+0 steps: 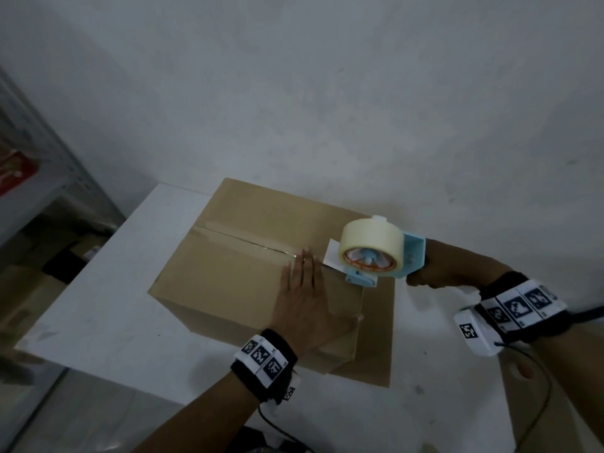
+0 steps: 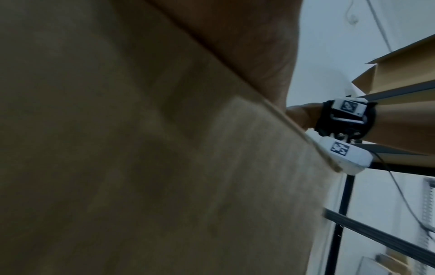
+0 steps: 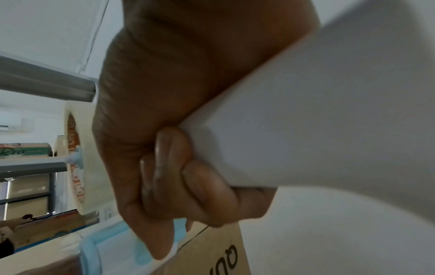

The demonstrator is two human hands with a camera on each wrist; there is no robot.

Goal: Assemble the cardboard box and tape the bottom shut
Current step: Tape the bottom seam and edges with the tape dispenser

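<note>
A brown cardboard box (image 1: 235, 266) stands on the white table (image 1: 108, 308) with its flaps folded down and a centre seam (image 1: 248, 242) running across the top. My left hand (image 1: 305, 299) lies flat on the box top near the seam's right end, fingers straight. The right hand (image 1: 457, 269) grips the handle of a light blue tape dispenser (image 1: 376, 253) carrying a roll of clear tape (image 1: 371, 241); its front end sits at the box's right edge by the seam. In the right wrist view my curled fingers (image 3: 164, 176) wrap the handle. The left wrist view is filled by cardboard (image 2: 141, 148).
A loose flat piece of cardboard (image 1: 379, 341) lies under the box at the right. Metal shelving with boxes (image 1: 39, 204) stands to the left of the table. A grey wall (image 1: 327, 93) rises right behind the table. Cables hang from both wristbands.
</note>
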